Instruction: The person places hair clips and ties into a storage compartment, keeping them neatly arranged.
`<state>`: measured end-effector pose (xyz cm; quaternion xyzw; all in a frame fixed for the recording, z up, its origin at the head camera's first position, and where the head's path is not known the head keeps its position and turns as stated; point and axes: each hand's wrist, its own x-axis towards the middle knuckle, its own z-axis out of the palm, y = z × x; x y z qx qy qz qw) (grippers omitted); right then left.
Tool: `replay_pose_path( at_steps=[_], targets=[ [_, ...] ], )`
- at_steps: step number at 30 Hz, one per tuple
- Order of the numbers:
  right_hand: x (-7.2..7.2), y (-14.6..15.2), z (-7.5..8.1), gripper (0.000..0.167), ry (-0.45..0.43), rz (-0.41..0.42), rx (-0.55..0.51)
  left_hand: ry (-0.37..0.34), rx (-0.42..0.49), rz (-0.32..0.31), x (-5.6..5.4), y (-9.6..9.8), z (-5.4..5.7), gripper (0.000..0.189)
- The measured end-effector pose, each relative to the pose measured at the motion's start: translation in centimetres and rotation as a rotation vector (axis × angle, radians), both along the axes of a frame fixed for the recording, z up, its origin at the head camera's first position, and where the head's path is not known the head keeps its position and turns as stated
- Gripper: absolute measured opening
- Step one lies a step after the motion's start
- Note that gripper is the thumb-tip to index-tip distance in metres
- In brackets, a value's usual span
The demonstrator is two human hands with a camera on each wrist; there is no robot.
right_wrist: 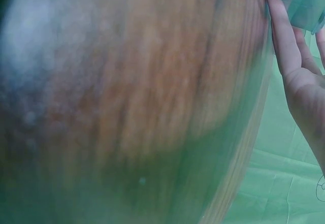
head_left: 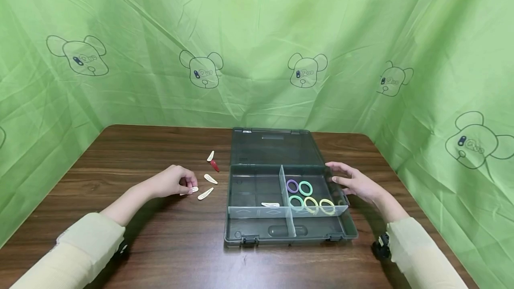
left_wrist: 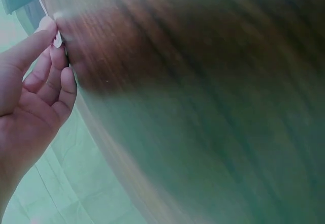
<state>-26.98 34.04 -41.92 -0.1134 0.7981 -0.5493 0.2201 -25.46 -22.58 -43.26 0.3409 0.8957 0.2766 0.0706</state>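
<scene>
My left hand (head_left: 172, 182) pinches a white snap hair clip (left_wrist: 58, 40) between thumb and fingertips, low over the table. Just right of it lie white snap clips (head_left: 205, 194) and a red snap clip (head_left: 215, 166). A grey see-through divided box (head_left: 257, 186) stands with its lid (head_left: 273, 146) laid back. One white clip (head_left: 270, 204) is in its upper left compartment. Purple, green and yellow rings (head_left: 305, 188) lie in the upper right one. My right hand (head_left: 357, 184) rests against the box's right wall, its fingers extended.
The box stands on a dark wood-grain table (head_left: 168, 244). A green curtain (head_left: 257, 21) with printed bear heads surrounds the table at the back and sides. Clear dividers (head_left: 257, 212) part the box into compartments.
</scene>
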Motion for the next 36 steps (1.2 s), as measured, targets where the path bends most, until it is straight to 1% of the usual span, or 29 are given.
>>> replay_pose_path(
  at_steps=[2,9,15,19,24,29,36],
  targets=[
    [0.0,0.0,0.0,0.059,0.002,0.003,-0.004,0.0,-0.005,-0.007,0.0,0.0,0.1,0.007],
    [0.0,0.0,0.0,0.059,0.006,0.009,-0.008,0.007,-0.012,-0.001,-0.2,0.1,0.1,0.009],
    [-0.1,0.0,-0.2,0.058,0.006,0.007,-0.011,-0.018,0.011,0.008,-0.3,0.3,0.3,0.008],
    [-0.1,0.0,-0.2,0.057,0.007,0.003,-0.011,-0.02,0.032,0.012,-0.3,0.6,0.7,0.008],
    [-0.1,0.0,-0.2,0.056,0.008,0.0,-0.013,-0.046,0.08,0.018,-0.2,1.0,1.5,0.008],
    [0.0,0.0,-0.2,0.054,0.009,0.002,-0.015,-0.08,0.137,0.034,0.1,1.8,2.7,0.006],
    [0.0,0.0,-0.2,0.056,0.011,0.001,-0.018,-0.077,0.159,0.071,0.5,3.0,4.6,0.006]
  ],
)
